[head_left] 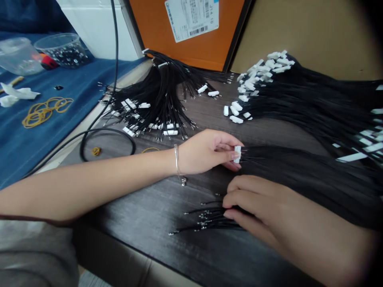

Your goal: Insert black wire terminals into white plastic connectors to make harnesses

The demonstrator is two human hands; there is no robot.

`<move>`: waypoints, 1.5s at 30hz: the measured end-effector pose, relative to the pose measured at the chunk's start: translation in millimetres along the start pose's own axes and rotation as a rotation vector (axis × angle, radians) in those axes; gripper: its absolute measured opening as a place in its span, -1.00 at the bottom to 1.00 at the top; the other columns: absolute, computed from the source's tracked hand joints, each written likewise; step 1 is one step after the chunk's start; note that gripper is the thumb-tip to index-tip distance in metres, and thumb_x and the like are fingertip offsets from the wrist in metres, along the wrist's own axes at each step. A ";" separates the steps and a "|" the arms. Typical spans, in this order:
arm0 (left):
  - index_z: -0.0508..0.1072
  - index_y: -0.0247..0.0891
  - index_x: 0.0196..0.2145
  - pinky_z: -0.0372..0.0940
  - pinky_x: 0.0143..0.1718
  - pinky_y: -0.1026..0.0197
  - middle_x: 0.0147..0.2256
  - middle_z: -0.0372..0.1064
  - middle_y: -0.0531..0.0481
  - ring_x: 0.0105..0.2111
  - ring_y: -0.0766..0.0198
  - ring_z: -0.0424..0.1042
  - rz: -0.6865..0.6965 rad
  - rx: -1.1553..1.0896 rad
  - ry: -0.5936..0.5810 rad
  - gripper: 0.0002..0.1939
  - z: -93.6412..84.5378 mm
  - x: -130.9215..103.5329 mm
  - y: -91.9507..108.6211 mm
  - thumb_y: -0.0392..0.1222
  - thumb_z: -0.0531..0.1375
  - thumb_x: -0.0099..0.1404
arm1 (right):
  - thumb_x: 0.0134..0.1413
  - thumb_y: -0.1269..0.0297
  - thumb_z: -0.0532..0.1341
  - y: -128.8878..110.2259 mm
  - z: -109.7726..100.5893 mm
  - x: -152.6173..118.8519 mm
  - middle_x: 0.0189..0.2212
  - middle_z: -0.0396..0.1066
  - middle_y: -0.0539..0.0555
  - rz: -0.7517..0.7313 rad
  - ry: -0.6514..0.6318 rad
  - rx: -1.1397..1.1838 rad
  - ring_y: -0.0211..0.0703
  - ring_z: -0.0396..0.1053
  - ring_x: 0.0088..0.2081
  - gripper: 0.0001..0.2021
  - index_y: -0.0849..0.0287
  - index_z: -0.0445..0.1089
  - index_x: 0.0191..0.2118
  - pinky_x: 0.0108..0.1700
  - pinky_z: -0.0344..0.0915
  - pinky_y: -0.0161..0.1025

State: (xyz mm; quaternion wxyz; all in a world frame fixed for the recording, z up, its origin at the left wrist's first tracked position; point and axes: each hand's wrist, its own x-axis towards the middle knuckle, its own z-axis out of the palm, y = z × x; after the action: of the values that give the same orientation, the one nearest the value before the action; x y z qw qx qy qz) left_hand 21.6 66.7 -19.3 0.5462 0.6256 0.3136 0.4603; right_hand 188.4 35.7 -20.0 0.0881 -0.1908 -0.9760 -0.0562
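Observation:
My left hand [206, 151] pinches a small white connector [237, 154] at the end of a black wire bundle [299, 167] lying across the dark wooden table [155, 215]. Just below it, my right hand [257, 207] presses its fingers down on a small bunch of loose black wires with bare metal tips [206, 217]. A thin bracelet [177, 159] circles my left wrist.
A heap of black wires with white connectors [155, 103] lies at centre back, a bigger heap [269, 87] at back right. An orange box [191, 32] stands behind. On the blue cloth [30, 131] at left lie rubber bands [44, 111] and plastic tubs [62, 50]. A black cable [104, 131] loops nearby.

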 end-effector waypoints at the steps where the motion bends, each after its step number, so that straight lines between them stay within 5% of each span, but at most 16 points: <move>1: 0.40 -0.39 -0.38 0.41 -0.34 0.31 -0.56 0.41 0.09 -0.48 0.39 0.47 -0.004 0.001 0.004 -0.86 0.4 0.0 0.5 -0.52 0.10 0.16 | -0.02 0.49 0.19 -1.1 -0.7 1.6 -0.48 0.34 0.02 -0.024 -0.010 -0.060 -0.21 0.31 -0.42 -0.89 0.18 0.39 -0.48 -0.31 0.32 -0.20; 7: 0.42 -0.39 -0.36 0.41 -0.34 0.30 -0.55 0.41 0.08 -0.48 0.36 0.48 0.003 -0.021 -0.004 -0.85 -1.3 0.4 -0.5 -0.53 0.12 0.15 | -0.04 0.52 0.17 -6.7 -3.1 7.5 -0.54 0.31 0.03 0.055 -0.086 -0.029 -0.23 0.23 -0.51 -0.85 0.22 0.32 -0.56 -0.47 0.22 -0.25; 13: 0.42 -0.44 -0.29 0.39 -0.35 0.38 -0.51 0.45 0.03 -0.48 0.42 0.47 -0.012 -0.018 -0.026 -0.87 -4.4 -0.7 -0.2 -0.49 0.13 0.19 | 0.08 0.49 0.09 -9.6 -16.4 3.4 -0.45 0.33 0.02 0.261 -0.139 0.197 -0.34 0.20 -0.46 -0.90 0.26 0.27 -0.44 -0.41 0.16 -0.35; 23: 0.40 -0.44 -0.25 0.40 -0.31 0.30 -0.49 0.45 0.03 -0.47 0.41 0.45 -0.016 -0.035 0.012 -0.85 -5.0 0.8 -1.5 -0.39 0.19 0.18 | 0.09 0.20 0.13 14.0 -36.9 -7.3 -0.42 0.37 -0.06 0.512 -0.146 0.933 -0.35 0.30 -0.35 -0.85 0.15 0.34 -0.27 -0.27 0.22 -0.38; 34: 0.36 -0.48 -0.21 0.43 -0.34 0.34 -0.46 0.48 -0.03 -0.45 0.36 0.49 -0.008 -0.015 -0.005 -0.82 -5.9 -0.6 -1.3 -0.42 0.18 0.19 | 0.14 0.28 0.07 36.2 -44.0 -21.8 -0.38 0.38 -0.10 0.268 0.130 0.275 -0.40 0.31 -0.36 -0.83 0.07 0.39 -0.39 -0.29 0.23 -0.39; 38: 0.37 -0.49 -0.21 0.42 -0.32 0.37 -0.42 0.50 -0.09 -0.43 0.36 0.50 -0.021 0.054 -0.010 -0.83 -4.9 -1.6 2.2 -0.40 0.18 0.21 | 0.03 0.32 0.11 49.2 -44.7 -20.8 -0.54 0.37 -0.13 0.364 0.199 0.156 -0.39 0.28 -0.52 -0.86 0.07 0.38 -0.47 -0.49 0.19 -0.37; 45: 0.40 -0.45 -0.22 0.41 -0.31 0.43 -0.42 0.51 -0.05 -0.43 0.42 0.49 0.005 0.115 -0.048 -0.86 -4.9 -3.0 3.2 -0.38 0.16 0.24 | -0.13 0.27 0.18 65.2 -51.9 -18.1 -0.73 0.30 -0.12 0.504 0.132 0.310 -0.38 0.18 -0.70 -0.88 0.08 0.41 -0.58 -0.73 0.04 -0.41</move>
State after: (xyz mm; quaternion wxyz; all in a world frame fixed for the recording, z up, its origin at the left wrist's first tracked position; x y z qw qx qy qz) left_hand 15.6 65.3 -17.0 0.5154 0.6677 0.3248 0.4278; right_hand 237.6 81.7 32.2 0.1906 -0.4073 -0.8870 0.1050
